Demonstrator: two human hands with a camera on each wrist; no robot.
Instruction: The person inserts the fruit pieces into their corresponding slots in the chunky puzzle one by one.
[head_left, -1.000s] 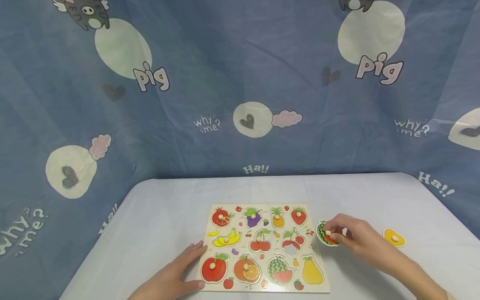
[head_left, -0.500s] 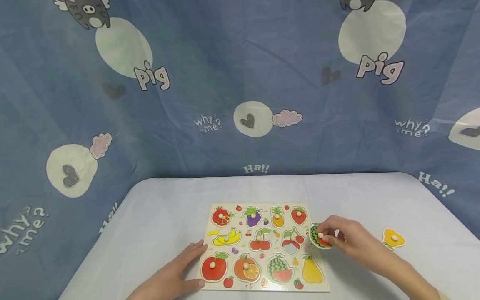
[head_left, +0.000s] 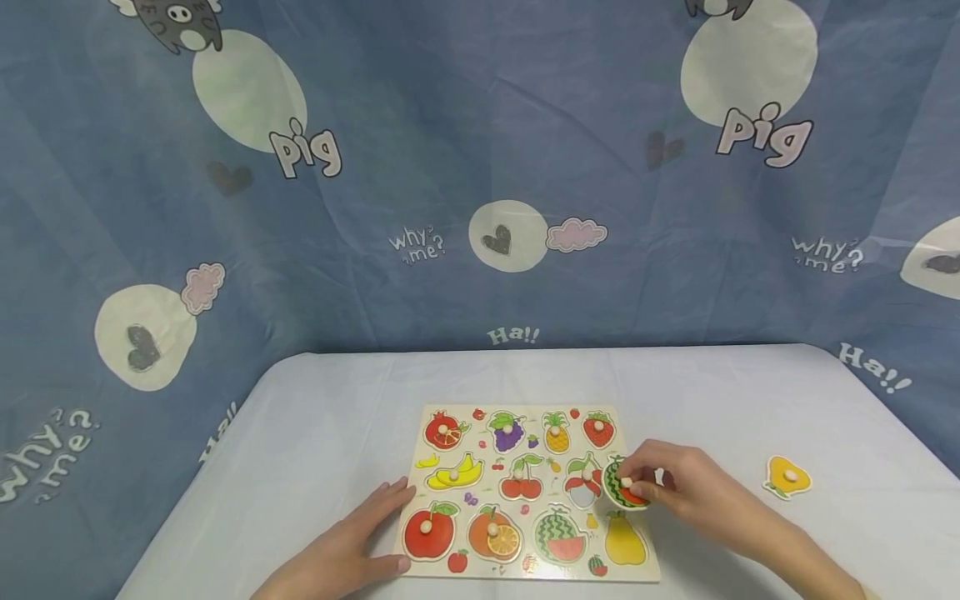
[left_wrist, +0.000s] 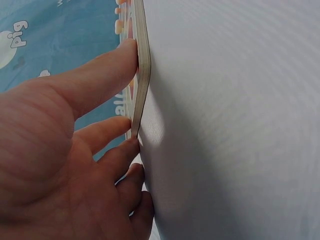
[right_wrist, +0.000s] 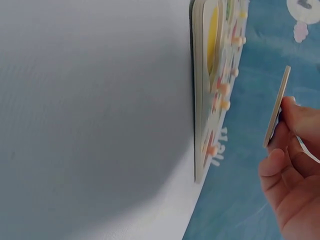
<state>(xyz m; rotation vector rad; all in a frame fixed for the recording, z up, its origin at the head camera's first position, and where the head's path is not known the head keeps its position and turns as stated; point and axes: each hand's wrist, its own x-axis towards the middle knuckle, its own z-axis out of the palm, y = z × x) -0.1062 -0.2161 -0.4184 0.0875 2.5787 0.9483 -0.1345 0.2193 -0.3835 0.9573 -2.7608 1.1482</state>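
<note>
A wooden fruit puzzle board [head_left: 555, 575] lies flat on the table. My right hand [head_left: 697, 496] pinches the knob of a watermelon puzzle piece [head_left: 615, 487], held tilted over the board's right edge; in the right wrist view the piece [right_wrist: 276, 110] is edge-on and apart from the board. Knobless pictures of a watermelon [head_left: 557, 537], a pear [head_left: 624, 542] and a red fruit [head_left: 581, 493] show on the board. My left hand [head_left: 345, 546] rests at the board's left edge, thumb and fingertips touching it in the left wrist view.
A yellow pear puzzle piece [head_left: 787, 477] with a knob lies on the white table [head_left: 345, 417], right of the board. Several knobbed fruit pieces sit in the board, such as the apple [head_left: 429, 542]. A blue printed cloth [head_left: 375, 167] hangs behind.
My right hand has carried the watermelon piece leftward, from beside the board to over its right edge. More of the pear piece shows now. My left hand has stayed in place.
</note>
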